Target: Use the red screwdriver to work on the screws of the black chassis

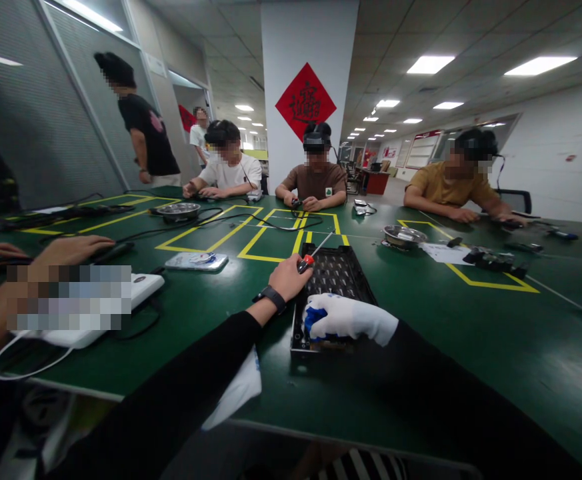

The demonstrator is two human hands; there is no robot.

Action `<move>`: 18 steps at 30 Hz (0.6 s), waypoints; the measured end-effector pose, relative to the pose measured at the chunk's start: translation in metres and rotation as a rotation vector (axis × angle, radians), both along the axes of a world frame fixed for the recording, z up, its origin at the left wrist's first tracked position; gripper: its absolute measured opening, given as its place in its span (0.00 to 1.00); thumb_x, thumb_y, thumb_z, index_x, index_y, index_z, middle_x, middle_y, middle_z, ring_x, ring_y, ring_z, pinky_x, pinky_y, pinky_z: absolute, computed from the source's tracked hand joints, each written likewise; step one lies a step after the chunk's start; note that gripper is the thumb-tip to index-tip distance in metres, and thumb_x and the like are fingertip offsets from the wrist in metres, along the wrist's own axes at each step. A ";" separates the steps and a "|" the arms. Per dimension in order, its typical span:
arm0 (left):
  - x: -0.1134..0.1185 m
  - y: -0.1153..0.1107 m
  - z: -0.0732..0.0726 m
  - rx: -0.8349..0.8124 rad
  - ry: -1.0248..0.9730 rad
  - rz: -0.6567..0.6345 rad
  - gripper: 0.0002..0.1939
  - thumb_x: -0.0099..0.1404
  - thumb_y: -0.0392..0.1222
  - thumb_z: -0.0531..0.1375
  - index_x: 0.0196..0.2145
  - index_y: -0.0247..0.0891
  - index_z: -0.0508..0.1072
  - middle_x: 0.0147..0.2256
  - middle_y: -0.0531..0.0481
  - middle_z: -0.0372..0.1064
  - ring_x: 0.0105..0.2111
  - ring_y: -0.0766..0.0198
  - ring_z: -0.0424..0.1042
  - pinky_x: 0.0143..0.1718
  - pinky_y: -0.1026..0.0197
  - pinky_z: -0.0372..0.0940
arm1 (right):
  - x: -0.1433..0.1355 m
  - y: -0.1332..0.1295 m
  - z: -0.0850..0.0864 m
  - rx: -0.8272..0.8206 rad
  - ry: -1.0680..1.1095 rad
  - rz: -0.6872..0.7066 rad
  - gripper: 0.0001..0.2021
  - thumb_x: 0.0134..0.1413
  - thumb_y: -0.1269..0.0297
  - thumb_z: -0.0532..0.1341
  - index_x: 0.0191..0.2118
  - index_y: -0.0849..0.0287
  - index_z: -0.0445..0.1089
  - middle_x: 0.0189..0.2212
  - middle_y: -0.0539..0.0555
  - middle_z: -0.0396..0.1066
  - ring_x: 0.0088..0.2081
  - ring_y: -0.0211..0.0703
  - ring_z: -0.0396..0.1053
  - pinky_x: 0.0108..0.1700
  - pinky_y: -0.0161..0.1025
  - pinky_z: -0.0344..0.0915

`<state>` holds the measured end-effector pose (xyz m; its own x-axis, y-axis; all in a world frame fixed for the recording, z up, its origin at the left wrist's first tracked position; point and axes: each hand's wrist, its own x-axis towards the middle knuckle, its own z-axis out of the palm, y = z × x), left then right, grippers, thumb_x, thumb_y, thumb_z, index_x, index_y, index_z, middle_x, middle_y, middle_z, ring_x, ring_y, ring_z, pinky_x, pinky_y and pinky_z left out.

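Observation:
A black tray-like case (pixel 335 270) with rows of small metallic-looking parts lies on the green table in front of me. My left hand (pixel 291 278), bare with a dark wristband, is closed around a red and black screwdriver (pixel 305 263) at the case's left edge; its thin shaft points up and to the right. My right hand (pixel 338 317), in a white glove with blue on the fingers, rests over the near end of the case. Its fingers are bent down, and what they hold, if anything, is hidden.
A phone (pixel 197 261) lies left of my left hand. Metal bowls (pixel 405 236) (pixel 179 211) stand farther back. Black parts (pixel 495 261) lie on the right. At the left, another person's hand (pixel 73 249) reaches over a white device (pixel 143 288). Several people sit across the table (pixel 251 293).

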<state>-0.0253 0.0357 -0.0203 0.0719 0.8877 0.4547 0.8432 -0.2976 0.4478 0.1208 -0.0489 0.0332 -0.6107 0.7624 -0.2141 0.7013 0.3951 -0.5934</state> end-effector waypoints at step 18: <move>-0.002 0.003 -0.003 -0.001 0.003 0.005 0.13 0.57 0.52 0.54 0.32 0.40 0.64 0.30 0.49 0.69 0.32 0.60 0.68 0.29 0.64 0.56 | 0.004 0.007 -0.009 0.019 0.083 0.024 0.12 0.38 0.62 0.62 0.33 0.61 0.67 0.29 0.49 0.68 0.31 0.38 0.64 0.30 0.32 0.60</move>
